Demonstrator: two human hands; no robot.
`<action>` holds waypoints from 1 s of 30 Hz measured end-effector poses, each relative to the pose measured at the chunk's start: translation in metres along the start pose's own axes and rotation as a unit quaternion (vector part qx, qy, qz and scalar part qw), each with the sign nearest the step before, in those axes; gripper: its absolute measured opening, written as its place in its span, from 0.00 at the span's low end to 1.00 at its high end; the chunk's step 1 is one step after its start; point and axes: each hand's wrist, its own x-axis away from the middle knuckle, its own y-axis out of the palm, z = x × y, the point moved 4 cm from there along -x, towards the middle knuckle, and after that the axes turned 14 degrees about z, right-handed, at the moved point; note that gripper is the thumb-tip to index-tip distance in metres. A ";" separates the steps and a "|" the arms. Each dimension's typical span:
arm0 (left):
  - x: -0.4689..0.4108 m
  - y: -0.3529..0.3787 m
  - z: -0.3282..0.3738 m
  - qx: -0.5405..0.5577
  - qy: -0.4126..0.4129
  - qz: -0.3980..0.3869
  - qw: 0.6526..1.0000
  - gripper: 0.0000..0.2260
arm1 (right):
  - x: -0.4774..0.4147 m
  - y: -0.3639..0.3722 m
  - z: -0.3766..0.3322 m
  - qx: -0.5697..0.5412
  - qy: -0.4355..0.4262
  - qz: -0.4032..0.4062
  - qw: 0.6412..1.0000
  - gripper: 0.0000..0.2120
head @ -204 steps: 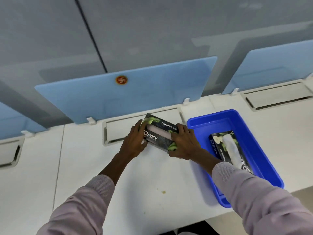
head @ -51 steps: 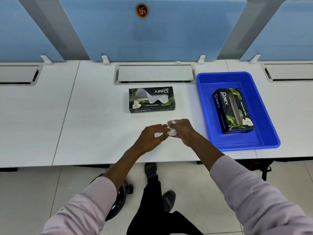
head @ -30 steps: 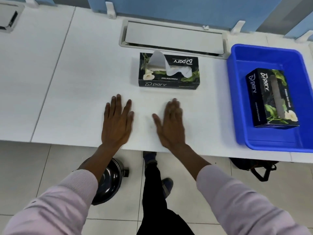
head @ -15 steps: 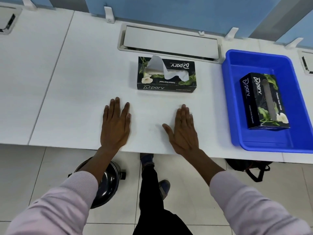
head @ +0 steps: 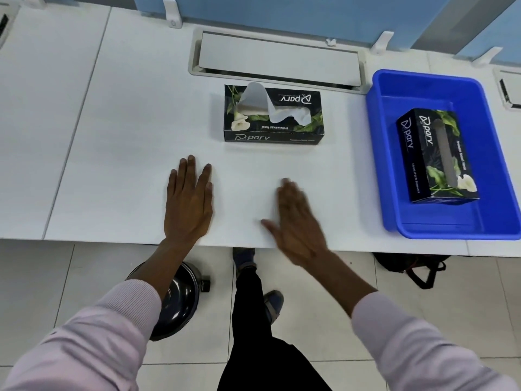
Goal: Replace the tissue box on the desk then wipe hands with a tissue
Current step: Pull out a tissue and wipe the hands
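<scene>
A black tissue box [head: 293, 131] with green leaf print sits on the white desk [head: 127, 136], a white tissue [head: 262, 104] sticking up from its slot. A second black tissue box [head: 434, 156] lies inside the blue tray [head: 493, 165] at the right. My left hand [head: 189, 201] rests flat on the desk, palm down, below and left of the first box. My right hand [head: 296, 221] is spread open near the desk's front edge, blurred, holding nothing. No loose tissue is visible in either hand.
A closed grey cable flap [head: 277, 59] is set in the desk behind the box, with blue divider panels [head: 282, 12] beyond. Under the desk edge are a black round stool base [head: 174, 303], a black bag [head: 408, 266] and my legs.
Both hands went from rubbing a crumpled tissue to lying flat and empty on the desk. In the last half second my right hand slid slightly left and blurs; the left stays put.
</scene>
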 end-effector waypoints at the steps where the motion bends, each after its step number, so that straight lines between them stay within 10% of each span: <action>1: 0.000 0.000 0.001 -0.001 0.000 0.001 1.000 0.21 | 0.006 -0.005 0.019 0.006 0.033 0.009 0.999 0.41; 6: 0.001 0.000 0.004 -0.012 0.001 0.008 1.000 0.21 | 0.013 -0.004 0.012 -0.031 0.153 0.038 0.987 0.40; 12: 0.000 -0.003 0.002 0.001 -0.001 0.003 1.000 0.21 | 0.020 0.025 -0.116 -0.097 -0.025 0.004 0.995 0.38; 16: 0.000 -0.003 0.001 0.000 0.004 0.000 1.000 0.21 | 0.022 0.018 -0.080 -0.037 -0.082 0.006 0.996 0.40; 25: 0.001 -0.001 0.005 -0.006 0.006 0.008 1.000 0.22 | 0.026 -0.001 0.006 -0.058 0.221 0.061 0.972 0.42; 30: 0.001 0.000 0.001 0.013 0.002 0.008 1.000 0.21 | 0.012 0.027 -0.110 -0.087 0.061 0.033 0.994 0.37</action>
